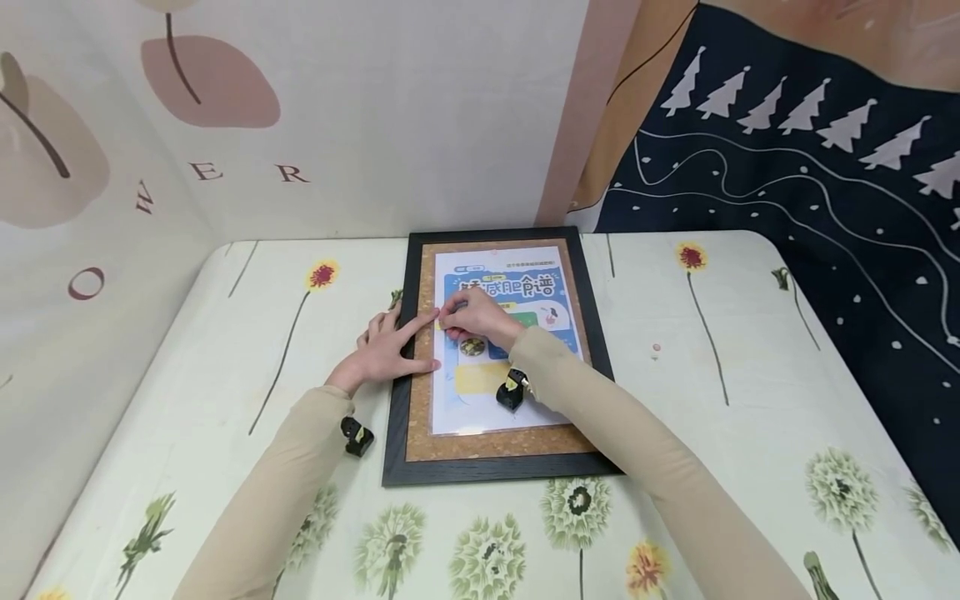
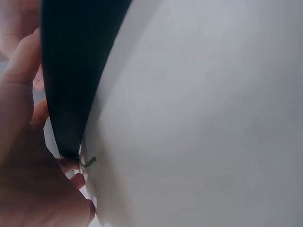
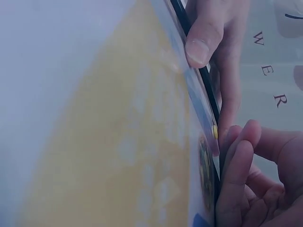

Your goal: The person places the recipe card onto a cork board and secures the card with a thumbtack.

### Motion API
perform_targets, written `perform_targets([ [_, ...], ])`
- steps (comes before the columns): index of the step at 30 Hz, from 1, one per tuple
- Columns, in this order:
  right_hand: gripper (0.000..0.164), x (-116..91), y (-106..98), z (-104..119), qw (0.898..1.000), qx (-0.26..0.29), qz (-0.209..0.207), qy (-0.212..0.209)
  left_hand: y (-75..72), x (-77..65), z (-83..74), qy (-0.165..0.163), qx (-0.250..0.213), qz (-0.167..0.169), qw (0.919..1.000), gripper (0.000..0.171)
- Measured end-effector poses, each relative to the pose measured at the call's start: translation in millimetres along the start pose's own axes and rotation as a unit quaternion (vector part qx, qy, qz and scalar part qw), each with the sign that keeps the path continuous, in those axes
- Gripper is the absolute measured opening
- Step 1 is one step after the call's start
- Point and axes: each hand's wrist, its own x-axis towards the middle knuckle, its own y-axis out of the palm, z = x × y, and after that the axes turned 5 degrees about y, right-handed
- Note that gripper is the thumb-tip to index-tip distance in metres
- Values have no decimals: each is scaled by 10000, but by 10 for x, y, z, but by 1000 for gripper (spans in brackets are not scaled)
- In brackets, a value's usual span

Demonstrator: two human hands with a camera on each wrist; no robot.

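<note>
A corkboard [image 1: 487, 447] in a black frame [image 1: 495, 472] lies on the table, with a printed sheet [image 1: 480, 410] flat on it under a clear, shiny layer. My left hand [image 1: 382, 346] spreads over the frame's left side, its thumb and index fingertip resting on the sheet's left edge. My right hand [image 1: 483, 317] reaches across the sheet with curled fingers. Its fingertips pinch at a small yellow pushpin [image 3: 214, 131] on that same edge, beside the left index fingertip. In the left wrist view, the frame's dark side [image 2: 78, 75] hides most of the left fingertips.
The table carries a white cloth [image 1: 300, 467] printed with flowers. Behind it hangs a pale curtain [image 1: 390, 117] with letters, and at the right a dark blue cloth [image 1: 787, 167] with tree shapes. Small black cameras [image 1: 357, 437] sit on both wrists.
</note>
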Motion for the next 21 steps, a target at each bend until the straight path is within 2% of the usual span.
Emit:
perform_targets([
  [4,7,18,11,-5,9999,-97,-31,-100,-1,1,8,17,-6,8,10000,85],
  [10,4,28,56,13,9973,-650,-225,-253,24,2,50,31,-49,-2,10000,85],
  [16,4,24,84,44,9933,-1066,-423,-167,23,-4,57,27,-63,-17,10000,85],
  [21,5,23,92,46,9918,-1165,-512,-123,25,2,38,28,-97,-1,9999,85],
])
